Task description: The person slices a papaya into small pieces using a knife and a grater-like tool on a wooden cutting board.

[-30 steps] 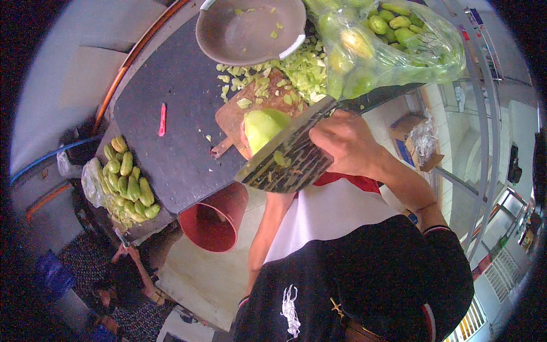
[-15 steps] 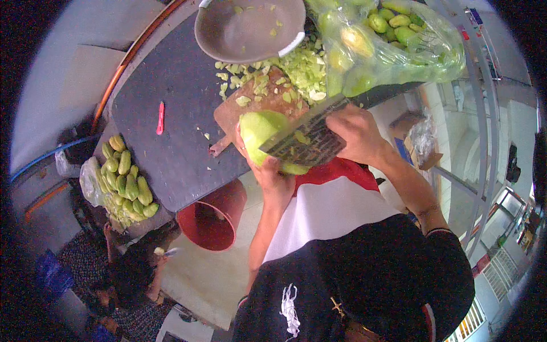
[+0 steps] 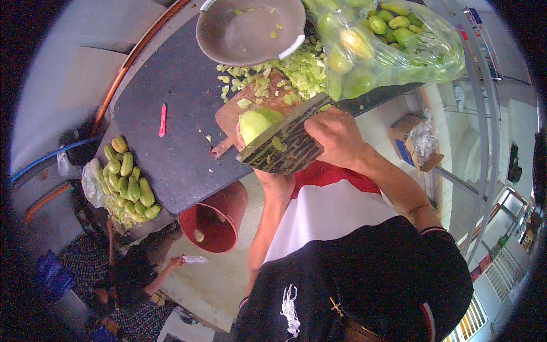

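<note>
My left hand (image 3: 276,186) grips a pale green peeled fruit (image 3: 255,123), with its fingers mostly behind the blade. In my right hand (image 3: 335,134) is a broad dark cleaver (image 3: 285,143), its blade lying across the fruit and hiding much of it. Green scraps cling to the flat of the blade. Below both hands, a wooden cutting board (image 3: 229,115) lies on the dark table (image 3: 171,74). Chopped green pieces (image 3: 305,74) are heaped at the board's far side.
Beyond the heap stands a grey bowl (image 3: 250,31). A clear bag (image 3: 439,60) of green fruits is at far right. On the left lie a slim red tool (image 3: 163,119) and piled green fruits (image 3: 128,185). A co-worker's hand (image 3: 175,262) holds a knife near the red bucket (image 3: 231,208).
The cleaver and my right hand have moved left, so the blade covers more of the fruit and my left hand. A pale piece now shows in the bucket; the co-worker's hand has shifted right.
</note>
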`<state>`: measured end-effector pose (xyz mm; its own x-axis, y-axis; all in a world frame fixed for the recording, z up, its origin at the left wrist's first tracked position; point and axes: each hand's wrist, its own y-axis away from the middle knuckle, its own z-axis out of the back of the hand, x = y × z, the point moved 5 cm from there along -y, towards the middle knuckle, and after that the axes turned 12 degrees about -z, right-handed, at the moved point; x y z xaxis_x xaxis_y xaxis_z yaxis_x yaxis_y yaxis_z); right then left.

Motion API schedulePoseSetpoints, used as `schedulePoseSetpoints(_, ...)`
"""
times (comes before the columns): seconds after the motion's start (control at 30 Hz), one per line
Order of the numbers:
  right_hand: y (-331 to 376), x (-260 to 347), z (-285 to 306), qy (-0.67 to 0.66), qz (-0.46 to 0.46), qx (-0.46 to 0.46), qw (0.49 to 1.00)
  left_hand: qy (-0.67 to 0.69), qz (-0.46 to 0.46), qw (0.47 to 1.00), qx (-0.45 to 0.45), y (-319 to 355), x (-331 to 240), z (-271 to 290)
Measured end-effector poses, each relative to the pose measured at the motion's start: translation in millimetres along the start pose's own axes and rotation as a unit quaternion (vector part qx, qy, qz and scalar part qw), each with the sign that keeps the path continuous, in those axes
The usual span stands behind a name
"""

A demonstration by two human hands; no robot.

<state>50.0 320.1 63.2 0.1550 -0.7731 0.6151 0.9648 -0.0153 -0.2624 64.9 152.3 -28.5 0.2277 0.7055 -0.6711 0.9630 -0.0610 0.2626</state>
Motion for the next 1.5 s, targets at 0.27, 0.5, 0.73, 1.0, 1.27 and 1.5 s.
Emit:
schedulePoseSetpoints(0.27,2,-7,0,0.033,-0.016,0.032,0.999,-0.024,0.026,0.997,-0.072,-3,5,3)
schedulePoseSetpoints(0.5,17,-49,-25,0.054,-0.129,0.064,0.988,-0.024,-0.013,0.998,-0.065,-9,-9,-15)
schedulePoseSetpoints(0.73,21,-54,-14,0.058,-0.188,0.069,0.978,-0.045,-0.042,0.997,-0.039,-10,-15,-19)
schedulePoseSetpoints(1.0,42,-38,15,0.054,-0.191,0.125,0.972,-0.034,-0.019,0.996,-0.075,-15,-13,-20)
schedulePoseSetpoints(1.27,16,-21,3,0.047,-0.161,0.101,0.981,-0.02,0.005,0.999,-0.035,-5,-5,-24)
schedulePoseSetpoints(1.5,-1,-10,12,0.044,-0.147,0.113,0.982,-0.035,-0.033,0.999,-0.003,0,-6,-20)
